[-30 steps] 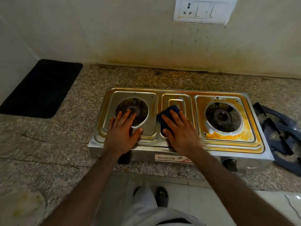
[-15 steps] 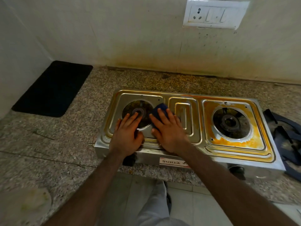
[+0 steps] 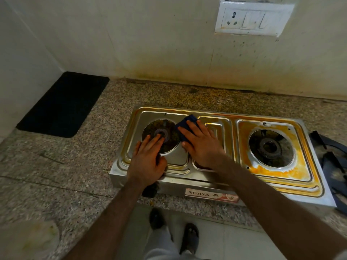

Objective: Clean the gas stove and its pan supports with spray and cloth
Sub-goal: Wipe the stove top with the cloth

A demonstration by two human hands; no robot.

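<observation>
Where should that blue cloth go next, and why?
Probably rightward: the right hand presses the blue cloth flat between the burners, while the left hand steadies the stove. The left tray looks mostly shiny, but orange grime rings the right burner.

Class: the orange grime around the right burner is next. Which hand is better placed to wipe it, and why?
The right hand. It already presses the blue cloth and lies nearer that grime; the left hand rests on the stove, steadying it.
</observation>
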